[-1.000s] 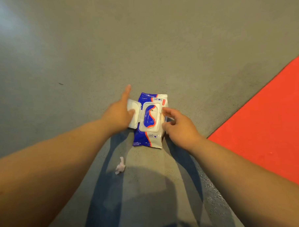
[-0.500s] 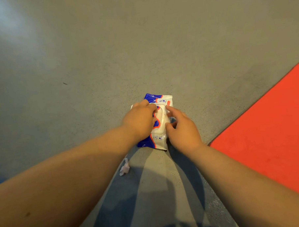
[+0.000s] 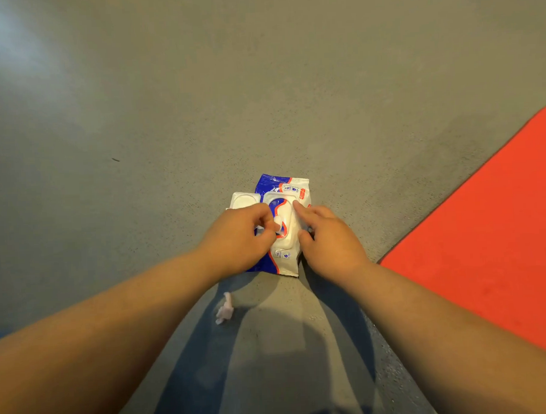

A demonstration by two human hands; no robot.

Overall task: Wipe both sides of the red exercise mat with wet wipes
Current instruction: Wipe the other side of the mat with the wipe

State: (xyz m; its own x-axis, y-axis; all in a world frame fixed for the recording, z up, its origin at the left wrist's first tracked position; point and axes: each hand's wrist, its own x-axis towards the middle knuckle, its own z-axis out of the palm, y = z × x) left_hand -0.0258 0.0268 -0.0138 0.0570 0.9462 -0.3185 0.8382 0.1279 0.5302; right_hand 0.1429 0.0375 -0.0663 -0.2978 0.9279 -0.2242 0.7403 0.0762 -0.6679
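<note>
1. While the grey floor (image 3: 167,102) filled most of the view, a tiny dark speck (image 3: 115,159) lay on it far to the left, well apart from everything else.
2. The left hand (image 3: 235,239) reached in from the lower left and sat over the left half of the wet wipes pack (image 3: 281,183).
3. Its fingers (image 3: 261,211) were curled in tight. The thumb and pointer finger pinched a small white bit (image 3: 278,228) at the hole in the middle of the pack. I could not tell if that bit was a wipe or a sticker.
4. A little crumpled white scrap (image 3: 224,309) lay on the floor near the pack, below the left hand and between the two arms.
5. The white lid (image 3: 243,200) of the pack was flipped open to the left and lay flat just above the left hand.
6. The blue and white pack lay flat on the floor in the middle of the view, between the two hands.
7. The right hand (image 3: 333,245) touched the right side of the pack. Its pointer finger (image 3: 300,210) lay straight on the white top and pressed on it. Its thumb touched the right edge lower down, and the other fingers were loosely bent.
8. The red exercise mat (image 3: 485,229) lay flat on the floor at the far right, apart from the pack.
</note>
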